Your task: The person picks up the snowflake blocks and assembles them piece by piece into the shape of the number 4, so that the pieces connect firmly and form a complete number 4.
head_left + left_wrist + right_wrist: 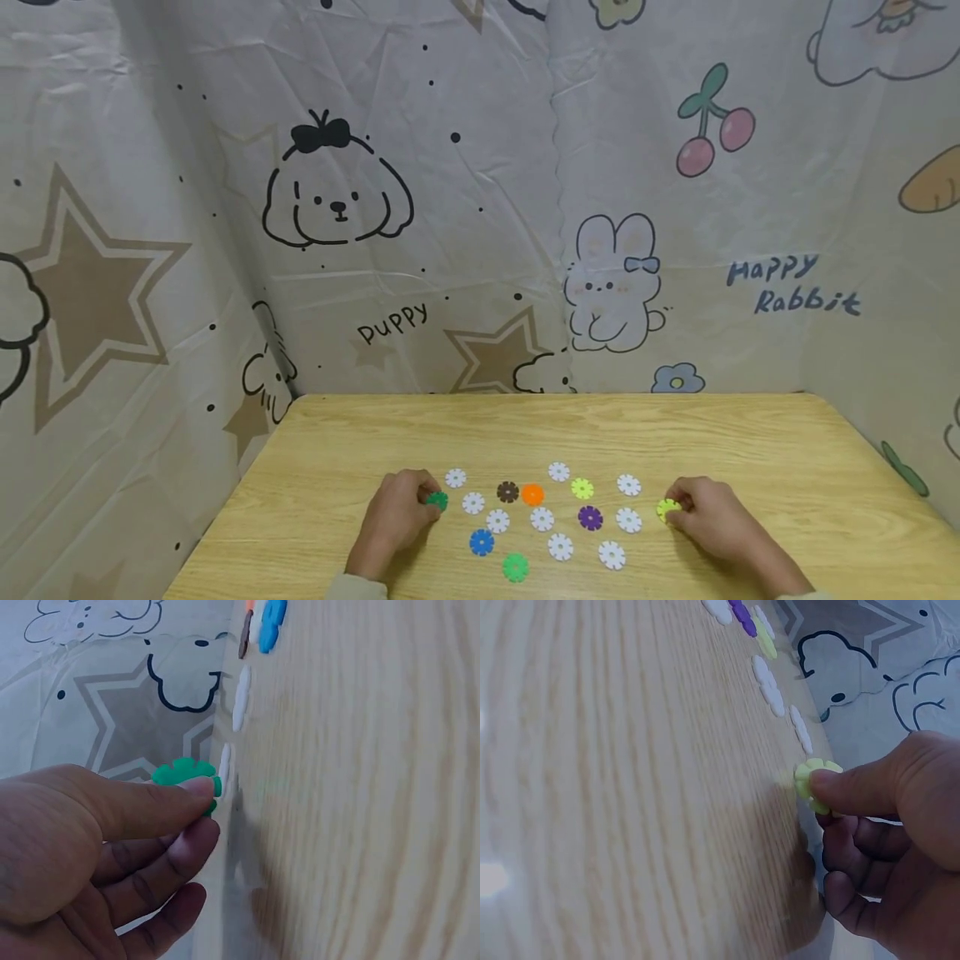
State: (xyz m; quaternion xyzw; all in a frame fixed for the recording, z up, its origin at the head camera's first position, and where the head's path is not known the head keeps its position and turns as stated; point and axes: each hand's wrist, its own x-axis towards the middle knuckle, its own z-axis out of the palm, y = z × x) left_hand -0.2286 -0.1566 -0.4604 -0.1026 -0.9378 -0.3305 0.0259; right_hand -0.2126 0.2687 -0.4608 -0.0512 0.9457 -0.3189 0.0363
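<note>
My left hand (396, 515) pinches a dark green snowflake disc (177, 772) between thumb and fingers, at the left end of the scattered discs. On the right side, my right hand (708, 517) holds a yellow-green snowflake disc (805, 778) by its edge, thumb on its face. Between the hands lie several white discs (542, 519). Among them are a brown disc (507, 492), an orange disc (532, 495), another yellow-green disc (582, 489), a purple disc (590, 518), a blue disc (482, 542) and a light green disc (515, 567).
The discs lie flat on a light wooden table (750, 433). Behind it and along both sides hangs a pale curtain (480, 217) printed with a puppy, a rabbit, stars and cherries, close to the table's back edge.
</note>
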